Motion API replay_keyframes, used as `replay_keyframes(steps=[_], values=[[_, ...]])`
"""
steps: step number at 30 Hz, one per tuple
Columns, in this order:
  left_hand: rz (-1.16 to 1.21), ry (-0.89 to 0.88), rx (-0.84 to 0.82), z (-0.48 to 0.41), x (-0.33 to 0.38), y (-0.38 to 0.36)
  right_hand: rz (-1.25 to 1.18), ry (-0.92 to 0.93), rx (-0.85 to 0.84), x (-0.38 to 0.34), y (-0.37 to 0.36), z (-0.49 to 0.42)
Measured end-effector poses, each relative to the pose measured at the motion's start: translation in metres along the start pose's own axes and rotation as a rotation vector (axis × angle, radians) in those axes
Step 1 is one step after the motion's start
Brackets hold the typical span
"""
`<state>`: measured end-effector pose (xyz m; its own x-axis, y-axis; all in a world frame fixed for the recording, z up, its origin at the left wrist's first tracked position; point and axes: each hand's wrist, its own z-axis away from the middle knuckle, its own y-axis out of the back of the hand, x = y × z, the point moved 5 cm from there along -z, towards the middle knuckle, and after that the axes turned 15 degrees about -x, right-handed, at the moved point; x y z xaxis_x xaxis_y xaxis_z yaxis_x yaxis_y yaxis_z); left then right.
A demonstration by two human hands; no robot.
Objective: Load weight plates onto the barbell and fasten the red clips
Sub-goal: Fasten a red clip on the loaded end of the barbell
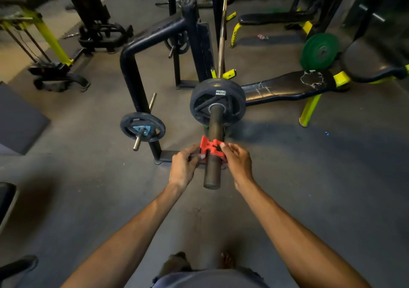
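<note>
The barbell sleeve (213, 172) points toward me at the centre of the head view, its long bar running away over the rack. Dark weight plates (218, 101) sit on the sleeve near its inner end. A red clip (212, 148) wraps around the sleeve, a short way in from the tip and well apart from the plates. My left hand (184, 167) pinches the clip's left side. My right hand (238, 162) holds its right side with fingertips on top.
A dark plate (142, 127) hangs on a peg of the black rack (132, 70) to the left. A black bench (287, 88) lies right of the plates, with green plates (319, 51) behind it. Machines with yellow frames stand around; grey floor lies below me.
</note>
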<state>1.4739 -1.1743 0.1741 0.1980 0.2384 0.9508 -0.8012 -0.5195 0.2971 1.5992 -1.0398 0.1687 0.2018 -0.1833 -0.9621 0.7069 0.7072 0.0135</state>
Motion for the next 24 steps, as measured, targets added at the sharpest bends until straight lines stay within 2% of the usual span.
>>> replay_keyframes(steps=[4, 8, 12, 19, 24], values=[[0.032, -0.015, 0.045, -0.029, 0.008, 0.004, -0.047, -0.022, -0.017, -0.004, -0.004, -0.025], [0.085, 0.057, 0.056, -0.071, 0.006, 0.01, -0.096, -0.062, 0.019, -0.013, -0.002, -0.065], [0.195, 0.146, 0.06, -0.108, -0.003, 0.013, -0.101, -0.149, 0.088, 0.029, 0.011, -0.128], [0.11, 0.132, -0.08, -0.184, -0.026, 0.022, -0.203, -0.179, 0.169, -0.032, -0.003, -0.134], [0.111, 0.096, -0.166, -0.167, 0.001, 0.025, -0.018, -0.107, 0.141, -0.052, -0.012, -0.131]])
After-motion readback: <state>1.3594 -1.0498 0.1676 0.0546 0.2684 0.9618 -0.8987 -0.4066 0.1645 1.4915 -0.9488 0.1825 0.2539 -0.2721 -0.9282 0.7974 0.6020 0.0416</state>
